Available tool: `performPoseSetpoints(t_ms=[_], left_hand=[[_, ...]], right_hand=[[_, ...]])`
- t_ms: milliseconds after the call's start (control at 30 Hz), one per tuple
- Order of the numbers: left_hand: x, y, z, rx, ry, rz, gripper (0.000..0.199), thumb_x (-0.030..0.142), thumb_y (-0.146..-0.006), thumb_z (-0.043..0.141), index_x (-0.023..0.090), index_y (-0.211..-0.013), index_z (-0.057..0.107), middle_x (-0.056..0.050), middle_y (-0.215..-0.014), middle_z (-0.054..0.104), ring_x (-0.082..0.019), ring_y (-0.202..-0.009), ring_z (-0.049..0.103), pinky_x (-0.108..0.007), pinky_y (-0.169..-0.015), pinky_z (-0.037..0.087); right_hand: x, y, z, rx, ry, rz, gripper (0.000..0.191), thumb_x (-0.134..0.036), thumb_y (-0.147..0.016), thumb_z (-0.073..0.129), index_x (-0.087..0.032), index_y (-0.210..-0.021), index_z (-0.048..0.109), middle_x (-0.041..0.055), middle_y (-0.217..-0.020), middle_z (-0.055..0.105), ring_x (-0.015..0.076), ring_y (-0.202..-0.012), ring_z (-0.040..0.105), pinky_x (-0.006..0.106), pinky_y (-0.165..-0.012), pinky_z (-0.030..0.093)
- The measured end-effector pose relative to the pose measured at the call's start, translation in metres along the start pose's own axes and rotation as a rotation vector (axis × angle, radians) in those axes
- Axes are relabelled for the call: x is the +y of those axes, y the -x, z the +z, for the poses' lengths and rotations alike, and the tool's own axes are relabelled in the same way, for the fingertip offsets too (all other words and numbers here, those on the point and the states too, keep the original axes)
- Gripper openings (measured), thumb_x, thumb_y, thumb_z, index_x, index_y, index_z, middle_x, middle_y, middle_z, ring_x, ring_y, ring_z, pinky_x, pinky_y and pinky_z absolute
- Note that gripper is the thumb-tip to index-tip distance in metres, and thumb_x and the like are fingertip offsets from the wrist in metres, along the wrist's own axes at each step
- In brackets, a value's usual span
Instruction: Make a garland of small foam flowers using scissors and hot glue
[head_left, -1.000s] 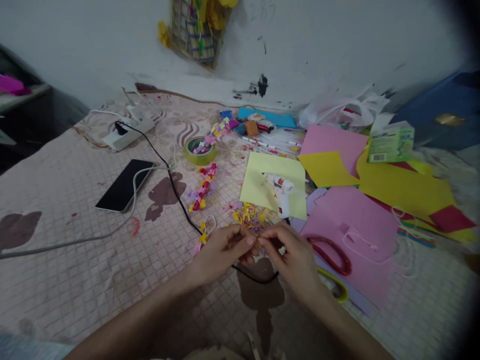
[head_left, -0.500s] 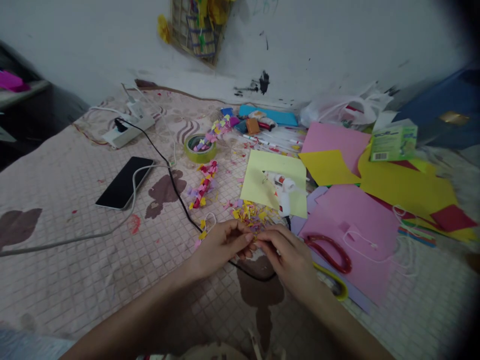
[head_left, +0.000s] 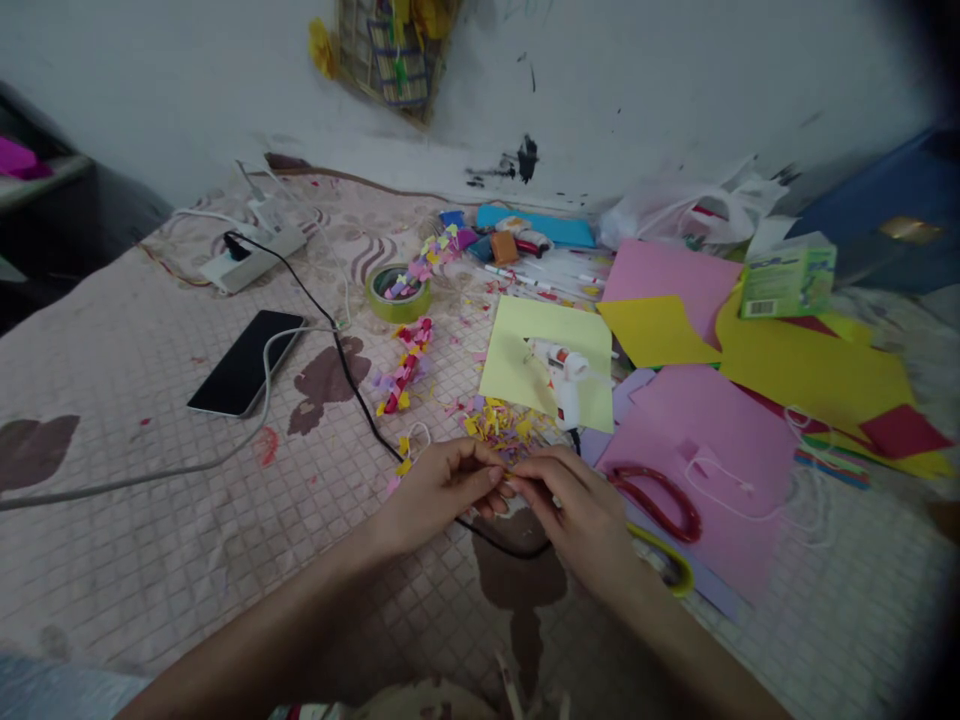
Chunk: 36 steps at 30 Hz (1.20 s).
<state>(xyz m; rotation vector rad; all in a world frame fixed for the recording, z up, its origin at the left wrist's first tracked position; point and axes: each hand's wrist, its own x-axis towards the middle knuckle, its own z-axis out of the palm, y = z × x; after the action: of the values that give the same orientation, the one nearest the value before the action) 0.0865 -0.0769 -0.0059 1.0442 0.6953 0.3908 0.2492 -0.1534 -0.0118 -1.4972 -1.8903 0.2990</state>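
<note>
My left hand (head_left: 450,492) and my right hand (head_left: 574,505) meet fingertip to fingertip low over the cloth. Between them is a small yellow paper piece (head_left: 509,475), mostly hidden by the fingers; both hands pinch at it. Just beyond lies a heap of tiny yellow, pink and lilac paper scraps (head_left: 501,424). By my left wrist, a white string with yellow and pink paper bits (head_left: 405,462) passes beneath the hand. A white glue gun (head_left: 561,375) rests on a pale yellow sheet (head_left: 504,345). Scissors with red handles (head_left: 664,508) lie right of my right hand.
On the left are a black phone (head_left: 246,365), a grey cable (head_left: 187,475) and a power strip (head_left: 255,262). A tape roll (head_left: 399,295) and a decorated paper stick (head_left: 406,370) lie ahead. Coloured sheets (head_left: 705,450), a green box (head_left: 787,280) and a plastic bag (head_left: 682,215) cover the right.
Both hands stay nearly in place, still pinched together. The yellow piece shows slightly more between the fingertips. The whole view has shifted a little.
</note>
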Motion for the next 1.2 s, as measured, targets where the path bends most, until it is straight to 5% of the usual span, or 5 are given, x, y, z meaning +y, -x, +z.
performPoseSetpoints(t_ms=[733, 1200], left_hand=[[0.0027, 0.0000, -0.0010, -0.010, 0.018, -0.056, 0.029, 0.037, -0.077, 0.065, 0.011, -0.085, 0.059, -0.003, -0.069, 0.066, -0.009, -0.059, 0.062, -0.021, -0.058, 0.050], [0.0014, 0.0002, -0.0018, -0.030, 0.010, -0.013, 0.027, 0.035, -0.076, 0.066, 0.012, -0.087, 0.059, -0.004, -0.078, 0.067, -0.010, -0.064, 0.063, -0.022, -0.060, 0.050]], right_hand=[[0.0014, 0.0016, 0.0011, 0.018, -0.052, -0.017, 0.010, -0.015, -0.089, 0.051, -0.021, -0.095, 0.057, 0.0051, -0.089, 0.060, 0.0167, -0.088, 0.059, 0.029, -0.077, 0.049], [-0.0034, -0.0052, -0.0058, 0.030, -0.215, 0.168, 0.010, -0.011, -0.084, 0.052, -0.020, -0.084, 0.057, 0.0026, -0.081, 0.059, 0.0139, -0.075, 0.056, 0.025, -0.064, 0.045]])
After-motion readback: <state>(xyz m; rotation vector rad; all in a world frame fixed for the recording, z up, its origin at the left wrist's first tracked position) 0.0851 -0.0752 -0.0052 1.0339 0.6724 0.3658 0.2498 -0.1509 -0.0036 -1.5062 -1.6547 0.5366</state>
